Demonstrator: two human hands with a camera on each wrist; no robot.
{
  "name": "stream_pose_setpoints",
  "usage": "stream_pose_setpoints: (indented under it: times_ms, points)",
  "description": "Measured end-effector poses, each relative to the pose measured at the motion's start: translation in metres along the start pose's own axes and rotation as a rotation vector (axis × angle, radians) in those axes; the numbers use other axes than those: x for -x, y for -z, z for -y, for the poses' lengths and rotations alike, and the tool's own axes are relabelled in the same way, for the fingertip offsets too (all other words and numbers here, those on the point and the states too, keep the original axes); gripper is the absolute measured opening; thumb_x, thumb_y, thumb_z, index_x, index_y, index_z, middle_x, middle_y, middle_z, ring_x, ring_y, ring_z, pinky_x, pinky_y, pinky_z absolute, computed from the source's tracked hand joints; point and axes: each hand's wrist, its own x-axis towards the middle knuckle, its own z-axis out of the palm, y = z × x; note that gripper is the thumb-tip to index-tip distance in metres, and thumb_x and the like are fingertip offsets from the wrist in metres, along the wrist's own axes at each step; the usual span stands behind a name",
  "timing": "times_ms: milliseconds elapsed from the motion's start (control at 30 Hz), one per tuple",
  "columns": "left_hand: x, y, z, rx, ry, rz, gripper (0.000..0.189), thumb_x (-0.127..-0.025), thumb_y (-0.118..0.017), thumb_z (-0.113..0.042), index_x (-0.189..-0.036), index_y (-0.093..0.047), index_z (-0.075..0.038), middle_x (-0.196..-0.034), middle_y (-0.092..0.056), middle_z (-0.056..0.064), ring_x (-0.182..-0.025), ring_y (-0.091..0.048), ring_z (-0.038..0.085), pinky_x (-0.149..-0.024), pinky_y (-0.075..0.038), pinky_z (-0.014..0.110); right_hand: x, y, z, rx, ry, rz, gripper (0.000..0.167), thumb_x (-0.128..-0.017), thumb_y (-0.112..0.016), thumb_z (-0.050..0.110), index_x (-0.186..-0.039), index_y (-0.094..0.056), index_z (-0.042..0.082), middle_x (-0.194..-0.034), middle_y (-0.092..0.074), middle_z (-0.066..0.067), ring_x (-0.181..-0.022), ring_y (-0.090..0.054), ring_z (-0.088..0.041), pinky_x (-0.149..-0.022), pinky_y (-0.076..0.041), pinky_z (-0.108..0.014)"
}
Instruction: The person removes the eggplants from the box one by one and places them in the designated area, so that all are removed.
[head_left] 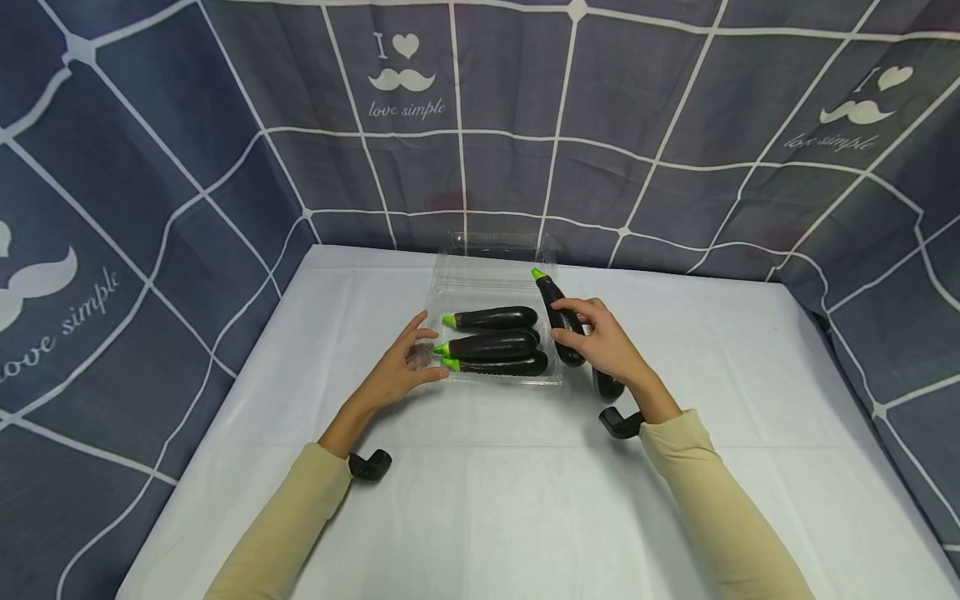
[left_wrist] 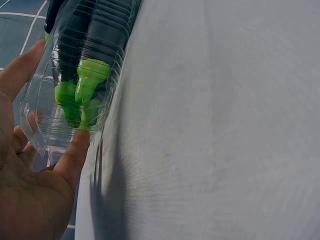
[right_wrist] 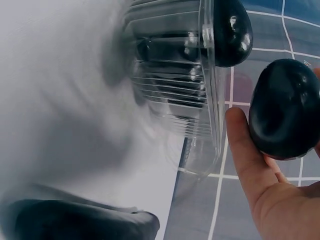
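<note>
A clear plastic box [head_left: 555,377] with its lid raised at the back holds several dark eggplants [head_left: 495,343], their green stems to the left. My left hand [head_left: 397,364] grips the box's left end, thumb at the near corner and fingers spread round the far side. In the left wrist view the green stems [left_wrist: 92,75] show through the ridged wall. My right hand [head_left: 603,339] holds another eggplant [head_left: 553,293] between thumb and fingers above the box's right end, green stem pointing away. Its round dark bottom [right_wrist: 285,110] faces the right wrist camera, apart from the box wall [right_wrist: 170,75].
One more eggplant [head_left: 607,386] lies on the white tabletop [head_left: 480,500] under my right wrist, partly hidden by it. The raised clear lid [head_left: 491,250] reaches the back edge of the table. Dark grid-patterned cloth [head_left: 510,175] hangs behind and along both sides.
</note>
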Motion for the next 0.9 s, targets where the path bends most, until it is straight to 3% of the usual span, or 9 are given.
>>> stream_pose_setpoints:
  times_ms: [167, 300, 467, 900]
  points:
    - [0.001, -0.001, 0.000, -0.007, -0.002, -0.001, 0.063, -0.088, -0.076, -0.009, -0.139, -0.042, 0.008, -0.165, -0.001, 0.008, -0.144, -0.020, 0.041, -0.111, -0.031, 0.053, 0.006, 0.002, -0.001, -0.004, -0.031, -0.009, 0.045, -0.093, -0.063, 0.011, -0.138, -0.056, 0.011, -0.137, -0.041, -0.019, -0.123, -0.041, -0.041, -0.102, -0.036, -0.059]
    - [0.002, 0.000, 0.000, -0.019, -0.001, 0.000, 0.062, -0.088, -0.076, -0.009, -0.138, -0.043, 0.007, -0.165, -0.001, 0.009, -0.144, -0.021, 0.041, -0.111, -0.032, 0.053, 0.011, 0.003, -0.003, 0.004, -0.043, 0.000, 0.046, -0.093, -0.065, 0.015, -0.138, -0.055, 0.011, -0.143, -0.039, -0.017, -0.120, -0.041, -0.041, -0.095, -0.039, -0.059]
    - [0.003, 0.000, 0.001, -0.027, 0.002, 0.002, 0.064, -0.088, -0.076, -0.008, -0.139, -0.041, 0.010, -0.164, 0.000, 0.012, -0.143, -0.023, 0.042, -0.111, -0.031, 0.054, 0.016, 0.005, 0.001, -0.008, -0.055, 0.034, 0.050, -0.092, -0.070, 0.019, -0.138, -0.052, 0.009, -0.141, -0.043, -0.016, -0.110, -0.046, -0.037, -0.083, -0.045, -0.048]
    - [0.001, 0.000, -0.003, -0.041, -0.006, -0.004, 0.063, -0.088, -0.076, -0.010, -0.138, -0.043, 0.009, -0.165, -0.002, 0.009, -0.142, -0.025, 0.042, -0.110, -0.033, 0.053, 0.023, 0.010, -0.006, -0.042, -0.019, 0.027, 0.045, -0.095, -0.064, 0.011, -0.138, -0.055, 0.007, -0.146, -0.041, -0.016, -0.124, -0.040, -0.038, -0.102, -0.033, -0.062]
